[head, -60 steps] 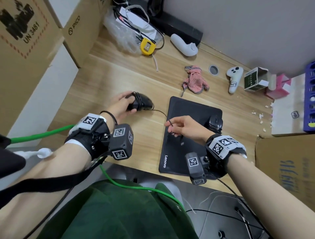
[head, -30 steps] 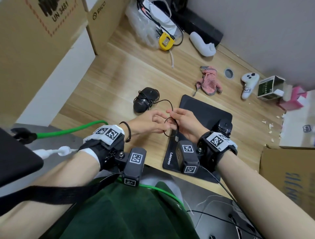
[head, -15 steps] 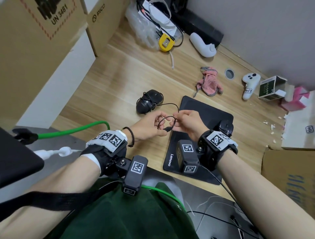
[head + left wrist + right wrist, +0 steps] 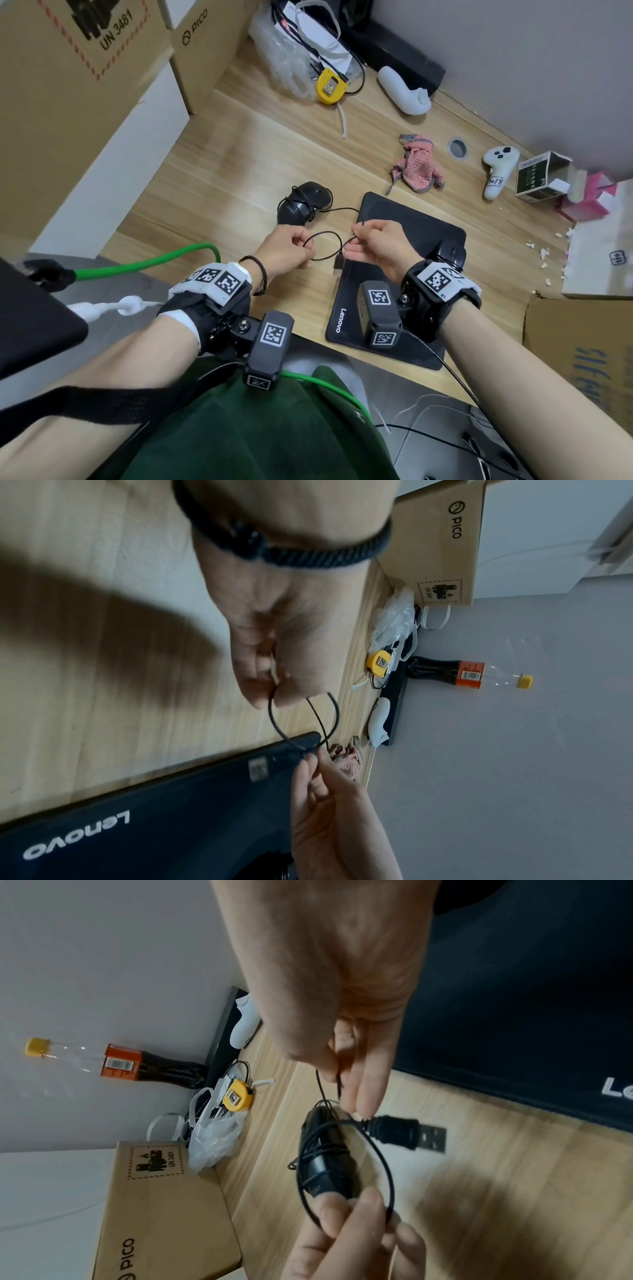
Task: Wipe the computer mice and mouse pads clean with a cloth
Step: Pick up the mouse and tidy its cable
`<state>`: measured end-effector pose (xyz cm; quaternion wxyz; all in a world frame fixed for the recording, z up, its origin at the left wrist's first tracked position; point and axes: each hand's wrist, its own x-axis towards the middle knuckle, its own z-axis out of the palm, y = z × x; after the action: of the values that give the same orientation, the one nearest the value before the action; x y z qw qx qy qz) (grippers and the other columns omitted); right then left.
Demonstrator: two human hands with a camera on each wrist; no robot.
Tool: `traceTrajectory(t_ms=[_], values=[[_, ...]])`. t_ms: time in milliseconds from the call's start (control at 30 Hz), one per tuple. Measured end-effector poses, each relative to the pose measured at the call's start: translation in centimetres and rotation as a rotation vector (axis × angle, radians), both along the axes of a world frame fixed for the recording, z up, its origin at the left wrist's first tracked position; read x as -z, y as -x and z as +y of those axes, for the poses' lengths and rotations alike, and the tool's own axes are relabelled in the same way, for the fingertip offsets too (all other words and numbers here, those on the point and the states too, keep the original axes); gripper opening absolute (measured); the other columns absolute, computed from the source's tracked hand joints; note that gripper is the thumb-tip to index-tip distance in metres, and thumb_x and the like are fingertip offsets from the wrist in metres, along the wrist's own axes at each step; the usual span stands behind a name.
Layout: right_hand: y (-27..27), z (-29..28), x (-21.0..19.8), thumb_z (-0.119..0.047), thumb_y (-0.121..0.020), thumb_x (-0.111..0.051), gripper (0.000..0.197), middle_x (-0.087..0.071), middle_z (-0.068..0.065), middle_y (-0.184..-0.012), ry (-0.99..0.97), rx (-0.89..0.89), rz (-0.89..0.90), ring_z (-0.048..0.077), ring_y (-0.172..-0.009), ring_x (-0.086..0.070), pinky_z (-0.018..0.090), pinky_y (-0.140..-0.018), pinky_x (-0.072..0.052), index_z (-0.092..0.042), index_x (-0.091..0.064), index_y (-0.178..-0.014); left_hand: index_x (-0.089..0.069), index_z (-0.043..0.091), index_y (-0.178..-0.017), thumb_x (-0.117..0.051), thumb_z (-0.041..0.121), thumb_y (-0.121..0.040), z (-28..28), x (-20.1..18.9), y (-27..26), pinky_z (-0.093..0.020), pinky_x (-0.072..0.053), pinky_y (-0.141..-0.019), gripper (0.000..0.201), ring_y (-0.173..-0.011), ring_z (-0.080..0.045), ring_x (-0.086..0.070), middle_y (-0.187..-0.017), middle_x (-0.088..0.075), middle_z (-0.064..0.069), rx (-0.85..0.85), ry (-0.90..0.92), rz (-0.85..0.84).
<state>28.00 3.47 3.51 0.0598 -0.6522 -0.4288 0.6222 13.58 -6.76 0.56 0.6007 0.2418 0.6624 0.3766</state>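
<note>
You had 2 mice: one (image 4: 303,202) on the desk (image 4: 212,164) w/ its cord (image 4: 323,245) wound round it, the 2nd (image 4: 448,253) on the single black pad (image 4: 411,222), mostly hidden behind your right wrist. 1 pink cloth (image 4: 419,168) lay beyond the pad, untouched. Your left hand (image 4: 286,248) & right hand (image 4: 380,245) each pinched the cord's loop just above the desk; plug (image 4: 409,1134) hung free.

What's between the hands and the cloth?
No object blocks the way: bare desk and the pad's far corner lie before the cloth. But both hands, left and right, are pinching the mouse cable.
</note>
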Motion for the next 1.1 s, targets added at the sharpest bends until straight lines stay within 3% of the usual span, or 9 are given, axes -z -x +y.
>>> traceTrajectory(t_ms=[200,333,433,533,667,767,933,1000,1100], values=[[-1.6,0.6,0.7,-0.009,-0.097,-0.05,0.01,-0.056,0.007,-0.069,-0.033,-0.018,-0.114,0.019,-0.057,-0.061,0.034,-0.056,-0.059,-0.006,-0.059,-0.093,-0.063,0.015,-0.089,-0.055,-0.007,-0.085,-0.1,-1.2,1.5,-0.012,-0.046,-0.06,0.023,-0.077,-0.006,-0.055,-0.091,-0.056,-0.001,0.51,-0.045,-0.109],[-3.5,1.4,1.2,-0.005,-0.093,-0.042,0.022,-0.053,0.003,-0.072,-0.058,-0.212,-0.325,0.019,-0.057,-0.055,0.03,-0.055,-0.053,-0.012,-0.062,-0.1,-0.063,0.021,-0.096,-0.051,-0.004,-0.086,0.9,0.3,2.0,-0.013,-0.042,-0.065,0.03,-0.078,-0.009,-0.052,-0.084,-0.056,0.009,0.095,-0.098,0.233],[-4.4,1.7,1.8,-0.005,-0.088,-0.04,0.038,-0.063,0.004,-0.091,-0.094,-0.447,-0.448,0.023,-0.091,-0.061,0.031,-0.073,-0.053,-0.014,-0.062,-0.117,-0.059,0.026,-0.1,-0.061,0.011,-0.081,1.6,2.0,2.7,-0.028,-0.045,-0.077,0.025,-0.081,-0.019,-0.052,-0.094,-0.05,0.003,-0.198,-0.023,0.432],[-3.9,1.7,1.4,-0.005,-0.093,-0.044,0.045,-0.052,0.011,-0.138,-0.147,-0.517,-0.419,0.026,-0.131,-0.046,0.033,-0.109,-0.036,-0.007,-0.047,-0.138,-0.051,0.023,-0.124,-0.069,0.024,-0.078,2.3,3.1,2.9,-0.035,-0.043,-0.098,0.049,-0.107,-0.022,-0.053,-0.121,-0.042,-0.005,-0.154,0.042,0.452],[-1.6,1.5,0.4,-0.008,-0.097,-0.046,0.055,-0.031,0.008,-0.154,-0.242,-0.591,-0.295,0.015,-0.14,-0.03,0.015,-0.102,-0.023,-0.006,-0.028,-0.149,-0.03,0.022,-0.146,-0.074,0.047,-0.069,3.3,4.3,2.1,-0.041,-0.033,-0.11,0.092,-0.131,-0.027,-0.04,-0.142,-0.041,-0.01,-0.046,0.091,0.423],[0.7,1.6,0.5,-0.009,-0.096,-0.046,0.058,-0.034,0.011,-0.151,-0.241,-0.67,-0.267,0.02,-0.139,-0.032,0.021,-0.109,-0.022,-0.009,-0.025,-0.15,-0.022,0.022,-0.151,-0.073,0.049,-0.069,4.0,4.5,1.2,-0.04,-0.032,-0.111,0.1,-0.133,-0.029,-0.039,-0.143,-0.044,-0.007,0.028,0.092,0.446],[3.3,1.8,3.4,-0.026,-0.087,-0.048,0.065,-0.052,0.009,-0.135,-0.131,-0.719,-0.336,0.034,-0.128,-0.046,0.052,-0.111,-0.031,-0.017,-0.029,-0.148,-0.032,0.02,-0.147,-0.073,0.036,-0.076,4.6,4.9,0.7,-0.038,-0.041,-0.104,0.083,-0.124,-0.031,-0.049,-0.138,-0.051,-0.009,0.093,0.099,0.499],[3.4,2.1,4.1,-0.02,-0.087,-0.049,0.053,-0.057,0.014,-0.115,-0.172,-0.665,-0.354,0.038,-0.119,-0.051,0.048,-0.102,-0.042,-0.011,-0.041,-0.138,-0.04,0.02,-0.142,-0.073,0.033,-0.076,4.4,5.0,0.7,-0.033,-0.044,-0.1,0.075,-0.12,-0.029,-0.053,-0.134,-0.055,-0.008,0.083,0.091,0.495],[3.2,2.5,5.0,-0.02,-0.087,-0.051,0.047,-0.044,0.013,-0.132,-0.195,-0.678,-0.385,0.033,-0.128,-0.037,0.037,-0.104,-0.035,-0.01,-0.048,-0.132,-0.048,0.02,-0.134,-0.074,0.025,-0.079,3.9,4.9,0.9,-0.023,-0.039,-0.093,0.062,-0.117,-0.022,-0.056,-0.13,-0.059,-0.002,0.03,0.069,0.418]])
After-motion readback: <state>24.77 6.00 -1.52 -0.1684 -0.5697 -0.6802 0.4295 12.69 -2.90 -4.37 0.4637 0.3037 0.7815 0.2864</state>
